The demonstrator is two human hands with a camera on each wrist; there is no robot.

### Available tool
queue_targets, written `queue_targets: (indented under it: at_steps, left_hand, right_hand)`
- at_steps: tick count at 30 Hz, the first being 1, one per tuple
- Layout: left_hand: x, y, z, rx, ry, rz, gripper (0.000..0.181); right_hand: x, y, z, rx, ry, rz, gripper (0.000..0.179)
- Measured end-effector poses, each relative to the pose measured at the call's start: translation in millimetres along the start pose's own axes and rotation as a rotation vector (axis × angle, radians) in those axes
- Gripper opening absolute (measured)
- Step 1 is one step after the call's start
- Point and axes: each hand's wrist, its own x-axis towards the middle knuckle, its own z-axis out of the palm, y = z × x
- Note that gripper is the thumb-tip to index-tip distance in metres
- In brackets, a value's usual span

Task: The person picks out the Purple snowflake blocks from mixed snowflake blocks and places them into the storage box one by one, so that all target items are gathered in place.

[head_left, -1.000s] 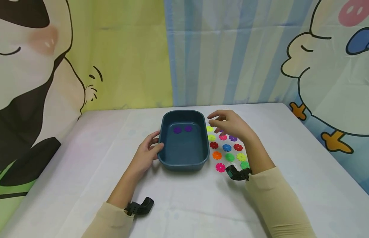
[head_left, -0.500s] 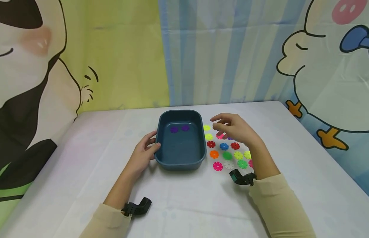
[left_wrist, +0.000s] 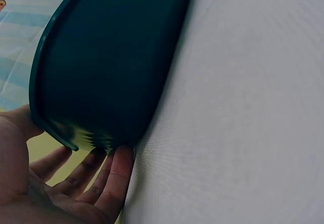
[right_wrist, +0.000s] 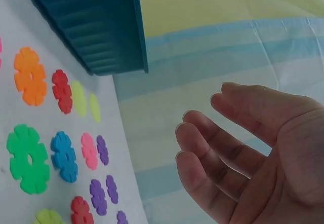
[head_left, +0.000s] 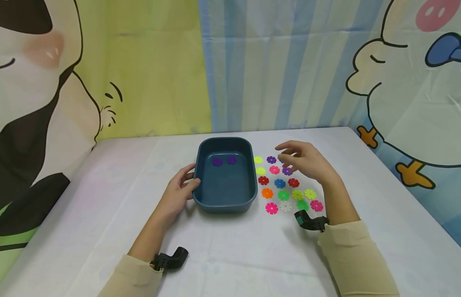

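Observation:
A dark teal plastic bin [head_left: 226, 185] sits on the white table, with two purple snowflake discs [head_left: 217, 162] inside near its far end. My left hand [head_left: 180, 189] grips its left side, the thumb over the rim and the other fingers against the outer wall, as the left wrist view shows too. Right of the bin lie several notched plastic snowflake discs [head_left: 280, 183] in orange, red, green, blue, pink, yellow, white and purple. Above the far purple ones hovers my right hand [head_left: 306, 161]. Its fingers are loosely bent with nothing between them, as in the right wrist view [right_wrist: 253, 153].
The white cloth-covered table [head_left: 215, 255] reaches back to a striped curtain [head_left: 275, 74]. Cartoon-printed cloth [head_left: 419, 103] hangs along the right side. Each wrist wears a black camera mount [head_left: 171, 259].
My right hand has drifted right, away from the bin, uncovering purple discs beneath it. The left hand stays on the bin. Early on, the whole head view shifts slightly.

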Motion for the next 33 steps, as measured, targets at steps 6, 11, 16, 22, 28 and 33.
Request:
queue_targets:
  at_steps: [6,11,16,22,28,33]
  left_hand:
    - [-1.2,1.7,-0.7,0.011,-0.003,0.002,0.057]
    - [-1.7,2.2,-1.7,0.015,-0.001,-0.001,0.058]
    - [-1.8,1.4,-2.2,0.024,-0.002,-0.001,0.058]
    - [-1.4,0.2,-1.6,0.017,-0.001,0.001,0.058]
    - [-0.9,0.3,-0.5,0.014,-0.001,0.003,0.058]
    - [-0.5,1.7,0.2,0.017,0.001,0.002,0.057]
  right_hand:
    - [-3.6,4.2,-8.3,0.004,0.043,0.021,0.043]
    - [-5.2,7.5,-13.6,0.012,0.067,0.026,0.042]
    - [-4.8,12.3,-16.3,0.024,0.081,0.045,0.042]
    - [-1.7,23.9,-16.3,0.047,0.079,0.091,0.042]
    - [3.2,40.0,-13.7,0.063,0.068,0.152,0.045]
    - [6.5,50.9,-11.6,0.066,0.058,0.181,0.047]
